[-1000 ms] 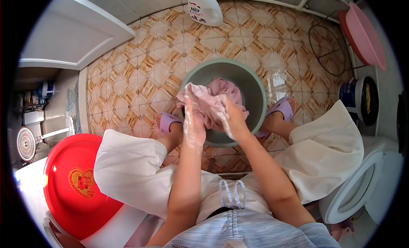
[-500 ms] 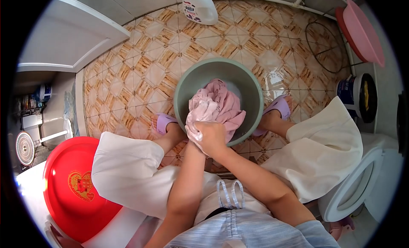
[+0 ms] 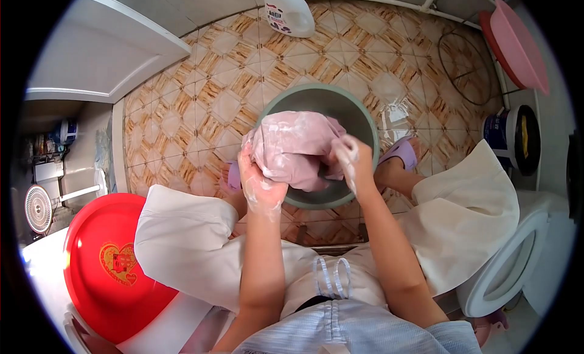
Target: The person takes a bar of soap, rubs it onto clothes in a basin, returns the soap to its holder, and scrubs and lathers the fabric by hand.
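Note:
A wet pink cloth (image 3: 295,141) with white suds hangs spread out over the green-grey basin (image 3: 365,120) on the floor. My left hand (image 3: 261,183), foamy at the palm and wrist, supports the cloth's lower left side, its fingers partly hidden by the fabric. At the cloth's right edge, my right hand (image 3: 353,162) has its fingers closed on the fabric; suds cover the fingers.
Purple slippers (image 3: 398,154) are on my feet beside the basin. A white detergent bottle (image 3: 289,13) stands beyond it. To the left are a red basin (image 3: 91,281) and a white door (image 3: 103,50); a toilet (image 3: 505,269) is at the right.
The hands were together, gripping the bunched cloth at the basin's near side. They have moved apart, and the cloth is now lifted and spread between them.

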The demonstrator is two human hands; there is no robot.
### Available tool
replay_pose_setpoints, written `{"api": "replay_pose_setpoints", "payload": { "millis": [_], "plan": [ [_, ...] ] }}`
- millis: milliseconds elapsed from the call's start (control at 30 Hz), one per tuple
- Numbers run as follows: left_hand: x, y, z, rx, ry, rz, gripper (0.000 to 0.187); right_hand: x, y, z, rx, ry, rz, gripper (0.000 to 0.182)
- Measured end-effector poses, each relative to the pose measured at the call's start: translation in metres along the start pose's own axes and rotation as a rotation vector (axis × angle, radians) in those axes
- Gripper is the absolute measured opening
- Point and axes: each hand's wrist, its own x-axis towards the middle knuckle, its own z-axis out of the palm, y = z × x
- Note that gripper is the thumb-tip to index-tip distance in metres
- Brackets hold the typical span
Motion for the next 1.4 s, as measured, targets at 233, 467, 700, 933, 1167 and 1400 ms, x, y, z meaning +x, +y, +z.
{"api": "replay_pose_setpoints", "payload": {
  "millis": [233, 467, 700, 933, 1167, 1400],
  "plan": [
    [-0.01, 0.005, 0.007, -0.18, -0.07, -0.044, 0.058, -0.016, 0.045, 0.024, -0.461, -0.194, -0.307, 0.028],
    [-0.005, 0.01, -0.011, -0.209, -0.077, 0.0, 0.059, -0.011, 0.031, 0.023, 0.207, -0.381, -0.146, 0.032],
    [-0.006, 0.011, -0.011, -0.265, -0.106, 0.059, 0.056, 0.0, 0.064, 0.015, -0.274, 0.121, -0.084, 0.009],
    [-0.006, 0.001, 0.002, -0.311, -0.201, 0.076, 0.058, -0.016, 0.065, 0.042, -0.469, -0.16, -0.111, 0.033],
    [0.016, 0.017, -0.019, 0.035, -0.157, 0.235, 0.058, 0.019, 0.055, -0.001, 0.082, 0.144, -0.238, 0.028],
    [0.019, -0.041, -0.03, -0.074, 0.021, -0.453, 0.047, -0.023, 0.012, 0.053, -0.042, 0.015, -0.488, 0.014]
  ]
}}
